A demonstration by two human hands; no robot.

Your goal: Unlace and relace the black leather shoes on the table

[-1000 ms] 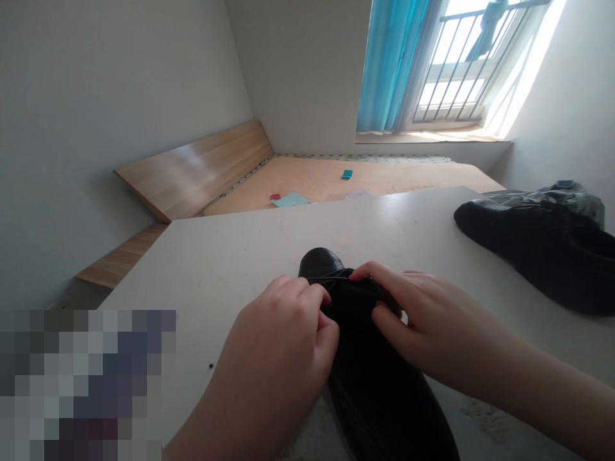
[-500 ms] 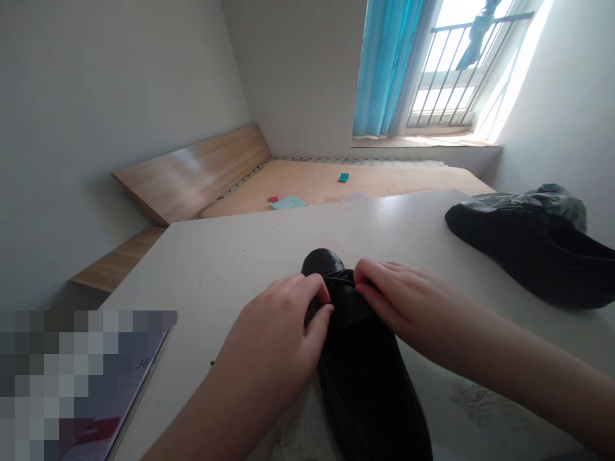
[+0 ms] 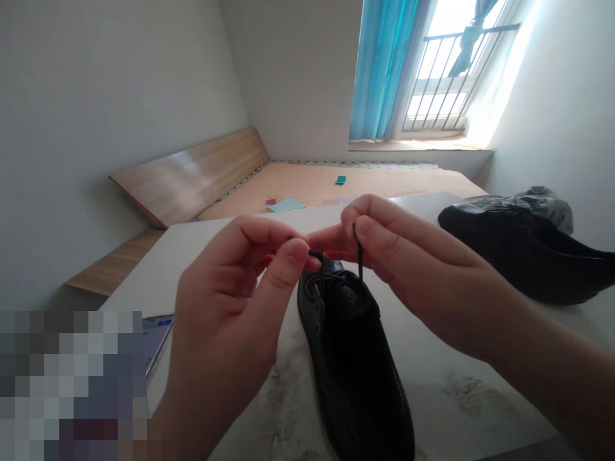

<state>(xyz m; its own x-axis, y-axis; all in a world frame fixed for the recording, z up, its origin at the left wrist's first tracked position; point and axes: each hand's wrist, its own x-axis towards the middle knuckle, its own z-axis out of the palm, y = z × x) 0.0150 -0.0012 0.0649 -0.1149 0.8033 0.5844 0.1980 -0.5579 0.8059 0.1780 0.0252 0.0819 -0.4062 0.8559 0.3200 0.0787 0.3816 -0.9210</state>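
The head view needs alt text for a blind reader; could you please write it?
A person's left hand and right hand each pinch a strand of lace above a black shoe on a white table. To the right lies a second black shoe; beyond the table are a peach mattress, a blue curtain and a barred window.

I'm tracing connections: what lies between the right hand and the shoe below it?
A dark lace spans from the right hand down to the black shoe, in the head view.
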